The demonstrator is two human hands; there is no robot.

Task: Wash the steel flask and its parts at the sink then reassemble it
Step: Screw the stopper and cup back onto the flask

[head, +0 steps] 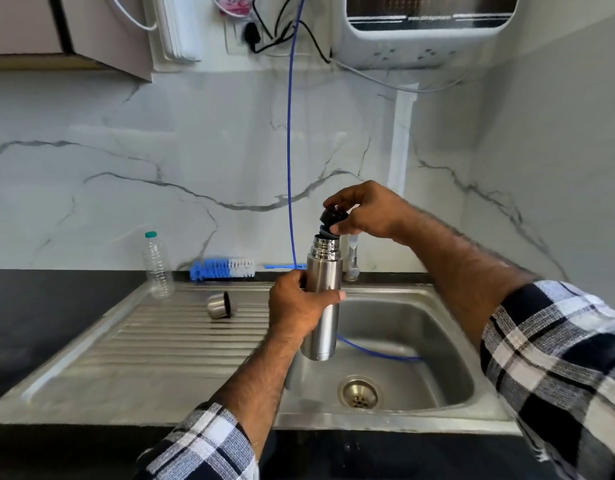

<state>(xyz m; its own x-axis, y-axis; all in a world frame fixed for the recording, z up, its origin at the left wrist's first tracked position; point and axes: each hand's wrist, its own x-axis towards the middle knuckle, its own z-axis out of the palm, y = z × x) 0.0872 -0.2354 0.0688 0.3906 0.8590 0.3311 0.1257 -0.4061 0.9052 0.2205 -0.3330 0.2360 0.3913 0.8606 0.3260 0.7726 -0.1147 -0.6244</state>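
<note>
My left hand [299, 306] grips the steel flask [322, 327] around its middle and holds it upright over the sink basin [420, 341]. The flask's threaded neck [323, 249] is uncovered. My right hand [365, 211] holds the black stopper [332, 218] by its fingertips just above the neck, slightly tilted. The flask's steel cup lid [221, 305] lies on its side on the ribbed drainboard [160, 341] to the left.
A blue and white bottle brush [223, 268] lies at the back of the sink by the wall. An empty plastic bottle [157, 266] stands on the drainboard's far corner. A blue hose [289, 150] hangs down into the basin. The tap [353, 261] stands behind the flask.
</note>
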